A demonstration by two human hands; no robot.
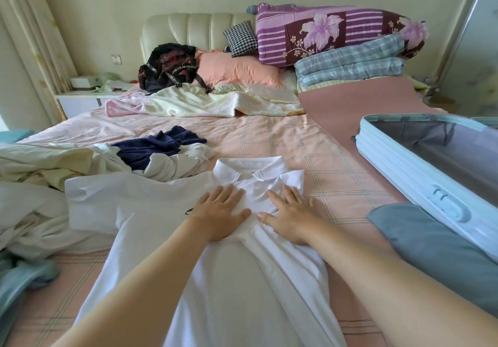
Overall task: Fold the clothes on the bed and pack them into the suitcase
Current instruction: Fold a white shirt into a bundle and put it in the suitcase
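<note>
Clearly the person is smoothing: left hand (219,213) and right hand (289,216) lie flat, fingers straight, gripping nothing, pressing the white polo shirt (242,279) spread on the bed (269,136). Best sweep outward from the placket toward 9 and 3 o'clock before folding sleeves; the open suitcase (396,160) sits at 3 o'clock.

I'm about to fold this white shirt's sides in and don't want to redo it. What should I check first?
1. White shirt lies front up on the bed: ok.
2. Left hand and right hand flat on its chest: ok.
3. Fabric between the hands smooth: not ok, creased.
4. Sleeve on the left folded in: not ok, spread out.
5. Suitcase open beside it: ok.
</note>
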